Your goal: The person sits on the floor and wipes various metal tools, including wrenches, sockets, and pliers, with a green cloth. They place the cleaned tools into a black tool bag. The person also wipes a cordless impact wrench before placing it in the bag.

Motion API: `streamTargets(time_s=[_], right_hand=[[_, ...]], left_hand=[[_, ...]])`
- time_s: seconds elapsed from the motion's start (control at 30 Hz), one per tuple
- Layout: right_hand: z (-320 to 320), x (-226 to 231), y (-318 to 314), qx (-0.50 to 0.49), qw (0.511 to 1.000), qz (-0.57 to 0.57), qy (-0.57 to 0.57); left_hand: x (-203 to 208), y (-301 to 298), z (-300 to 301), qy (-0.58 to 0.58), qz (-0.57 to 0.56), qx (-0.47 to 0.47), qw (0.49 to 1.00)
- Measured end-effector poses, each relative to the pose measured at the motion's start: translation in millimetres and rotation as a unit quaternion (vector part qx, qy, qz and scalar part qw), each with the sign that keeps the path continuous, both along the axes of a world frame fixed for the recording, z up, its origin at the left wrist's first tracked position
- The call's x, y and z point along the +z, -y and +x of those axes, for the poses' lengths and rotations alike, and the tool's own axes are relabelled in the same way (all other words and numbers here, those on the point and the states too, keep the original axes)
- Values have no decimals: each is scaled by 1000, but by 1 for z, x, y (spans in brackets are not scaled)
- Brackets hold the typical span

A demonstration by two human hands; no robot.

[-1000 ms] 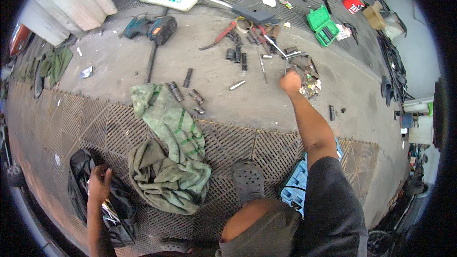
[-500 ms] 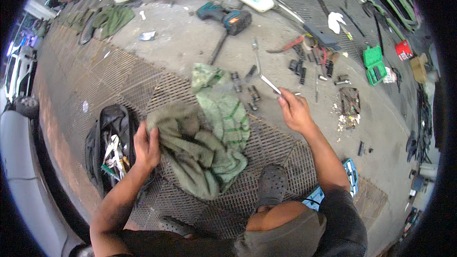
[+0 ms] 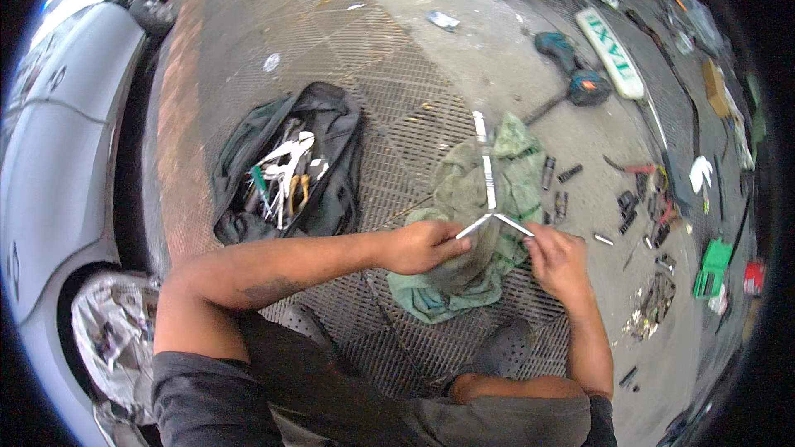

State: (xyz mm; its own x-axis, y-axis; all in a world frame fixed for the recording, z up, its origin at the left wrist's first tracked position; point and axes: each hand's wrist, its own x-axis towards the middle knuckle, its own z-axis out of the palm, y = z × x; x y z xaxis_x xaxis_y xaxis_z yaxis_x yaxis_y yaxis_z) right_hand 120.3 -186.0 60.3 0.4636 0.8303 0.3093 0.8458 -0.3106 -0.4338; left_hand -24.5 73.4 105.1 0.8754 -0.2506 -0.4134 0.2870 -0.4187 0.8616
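Observation:
A silver three-armed wrench [image 3: 489, 174], shaped like a Y, is held in front of me with its long arm pointing away. My left hand [image 3: 422, 247] is closed around one short arm, and my right hand [image 3: 559, 261] pinches the other. Below the wrench lie crumpled green cloths [image 3: 447, 302], a darker one partly over a paler one. Whether my left fingers also touch the cloth cannot be made out. Left of the cloths, an open black tool bag [image 3: 348, 149] holds pliers and several other tools.
A car [image 3: 66, 124] stands along the left. Ahead right are a cordless power tool [image 3: 584, 87] with a long shaft and a white roof sign [image 3: 609, 54]. Loose sockets [image 3: 548, 174] and a green case [image 3: 712, 269] lie at right. A slatted mat [image 3: 397, 124] covers the floor.
My left hand has let go of the dark cloth and moved right onto the wrench. The wrench, in my right hand before, is now between both hands. My view has swung left.

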Motion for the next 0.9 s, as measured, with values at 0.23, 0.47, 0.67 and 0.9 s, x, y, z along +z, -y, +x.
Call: streamTargets(time_s=[0.23,0.47,0.67,0.9], right_hand=[[39,44,0,-100,990,-89,-51],[-13,104,-166,89,982,-124,-109],[-100,76,-320,232,949,-209,-45],[-190,-21,-444,156,976,-123,-90]], left_hand=[[14,-176,-108,-140,423,7,895],[-9,-320,-254,-162,669,280,669],[-48,-323,-286,-144,529,490,678],[25,-339,-283,78,584,522,617]])
